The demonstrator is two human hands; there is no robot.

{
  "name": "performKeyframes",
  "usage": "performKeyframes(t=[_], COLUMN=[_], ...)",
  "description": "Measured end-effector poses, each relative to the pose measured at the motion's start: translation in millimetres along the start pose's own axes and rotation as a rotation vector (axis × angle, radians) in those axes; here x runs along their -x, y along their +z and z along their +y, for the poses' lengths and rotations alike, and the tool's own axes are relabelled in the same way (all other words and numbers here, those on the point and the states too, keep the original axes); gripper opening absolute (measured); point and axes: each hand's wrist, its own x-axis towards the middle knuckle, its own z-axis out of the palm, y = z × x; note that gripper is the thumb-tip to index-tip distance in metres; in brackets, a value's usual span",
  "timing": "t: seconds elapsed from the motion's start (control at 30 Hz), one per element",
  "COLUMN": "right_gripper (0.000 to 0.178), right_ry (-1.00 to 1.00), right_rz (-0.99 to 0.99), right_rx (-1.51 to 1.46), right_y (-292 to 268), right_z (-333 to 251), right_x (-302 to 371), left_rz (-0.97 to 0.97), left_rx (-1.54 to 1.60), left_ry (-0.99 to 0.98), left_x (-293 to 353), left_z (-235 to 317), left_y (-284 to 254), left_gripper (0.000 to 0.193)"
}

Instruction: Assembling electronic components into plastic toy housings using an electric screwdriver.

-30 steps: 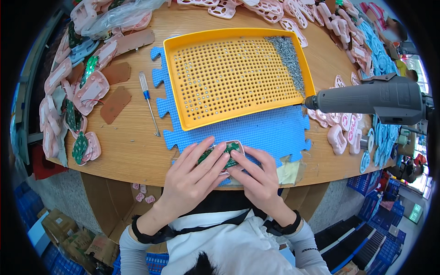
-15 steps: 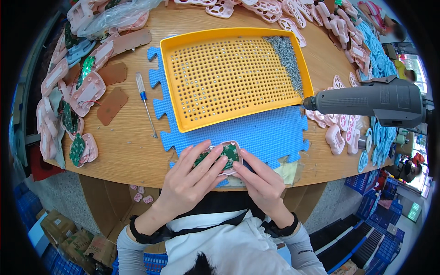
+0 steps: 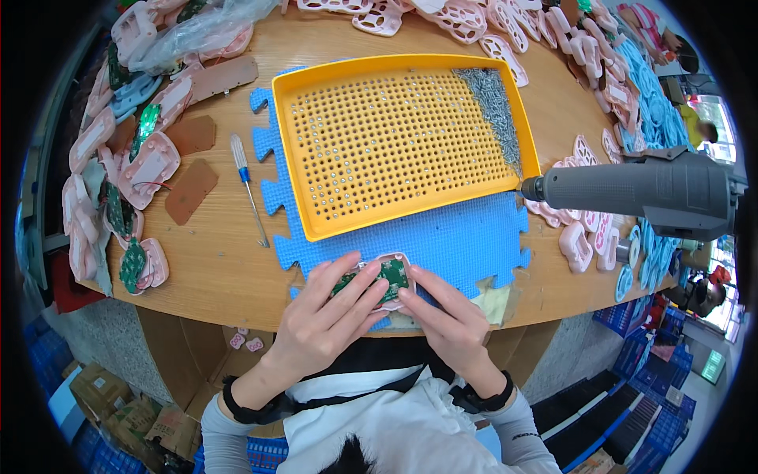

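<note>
Near the front edge of the table, both hands hold a pink plastic shell [image 3: 392,306] with a green circuit board [image 3: 394,273] lying in it. My left hand [image 3: 316,320] reaches over from the left, its fingers bent across the board and covering much of its left part. From the other side, my right hand [image 3: 455,322] grips the shell's right rim between thumb and fingers. The shell rests over the front part of a blue foam mat [image 3: 442,237]; whether it touches the mat I cannot tell.
On the mat stands a yellow perforated tray [image 3: 410,212], with loose screws [image 3: 497,110] heaped at its right end. A grey electric screwdriver [image 3: 632,189] juts in from the right. Left of the tray lies a hand screwdriver [image 3: 246,186]. Pink shells [image 3: 152,170] with boards crowd the left side.
The view has shifted slightly, so the tray, the electric screwdriver and the held shell appear a little lower. Both hands keep nearly the same hold on the shell and board.
</note>
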Motion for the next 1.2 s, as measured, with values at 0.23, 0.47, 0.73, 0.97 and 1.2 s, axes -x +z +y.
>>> performKeyframes(t=[0.23,0.47,0.73,0.97,1.2], right_gripper=[0.05,0.078,0.085,0.088,0.09], right_ry=[0.083,0.18,-0.239,-0.228,-0.255], right_rz=[0.823,0.539,0.325,0.171,0.126], right_rx=[0.01,-0.429,-1.008,-1.037,-1.002], right_y=[-66,-83,-84,-13,3], right_z=[36,34,-9,-41,-29], right_x=[-53,-116,-132,-166,-176], left_rz=[-0.008,0.02,0.03,0.047,0.063], left_rx=[0.063,0.067,0.11,0.082,0.11], left_ry=[-0.008,0.006,-0.005,-0.024,-0.047], left_x=[-5,-8,-7,-5,-4], left_z=[1,-2,-3,-3,-3], left_y=[-4,0,1,0,2], left_gripper=[0.039,0.038,0.037,0.035,0.033])
